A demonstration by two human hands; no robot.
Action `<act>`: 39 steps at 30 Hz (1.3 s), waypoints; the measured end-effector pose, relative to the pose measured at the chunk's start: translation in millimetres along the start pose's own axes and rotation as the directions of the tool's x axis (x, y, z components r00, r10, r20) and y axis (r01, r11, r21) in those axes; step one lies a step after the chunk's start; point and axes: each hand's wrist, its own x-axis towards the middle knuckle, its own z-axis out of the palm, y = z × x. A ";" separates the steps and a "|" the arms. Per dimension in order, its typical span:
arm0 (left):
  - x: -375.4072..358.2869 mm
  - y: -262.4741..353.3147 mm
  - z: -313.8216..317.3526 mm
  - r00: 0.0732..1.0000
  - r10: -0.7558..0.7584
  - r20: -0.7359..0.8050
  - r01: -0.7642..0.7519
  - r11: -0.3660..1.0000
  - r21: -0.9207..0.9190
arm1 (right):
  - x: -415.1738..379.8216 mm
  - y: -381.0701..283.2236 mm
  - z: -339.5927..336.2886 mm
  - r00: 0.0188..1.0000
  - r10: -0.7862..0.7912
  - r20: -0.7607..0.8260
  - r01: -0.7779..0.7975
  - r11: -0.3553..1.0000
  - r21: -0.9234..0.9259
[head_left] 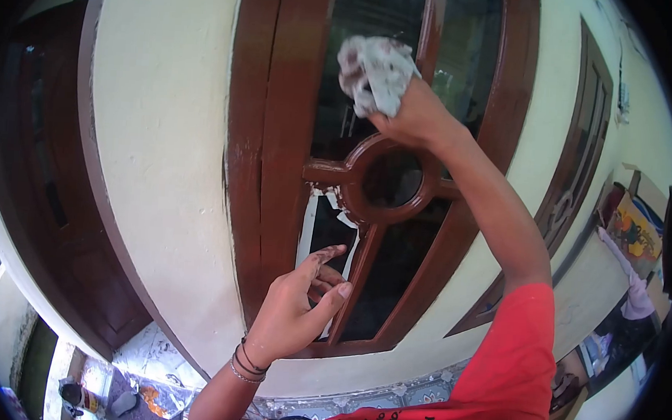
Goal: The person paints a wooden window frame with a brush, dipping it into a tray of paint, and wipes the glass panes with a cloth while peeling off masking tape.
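My right hand (409,114) grips a crumpled white rag (382,78) with dark smudges. The rag is against or just in front of the upper glass pane (355,15) of a brown wooden window frame (282,91). Lower down, my left hand (299,308) holds nothing; its thumb and index finger are apart, the other fingers are bent, and brown stains mark the fingertips. It is in front of the lower left pane, whose edges carry torn white masking paper (310,224). Between the panes sits a round wooden ring (428,186) with dark glass inside.
A cream wall (162,161) surrounds the window. On the far left is a dark brown door (79,263). A can (89,401) and plastic sheeting (174,400) lie on the floor at lower left. Cardboard boxes (643,221) and a pinkish cloth (637,298) are at right.
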 end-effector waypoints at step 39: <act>-33.2 1.8 -11.8 0.998 -0.010 0.054 0.014 0.997 -0.076 | -44.2 -76.2 16.8 0.975 0.136 0.176 -0.163 0.975 0.151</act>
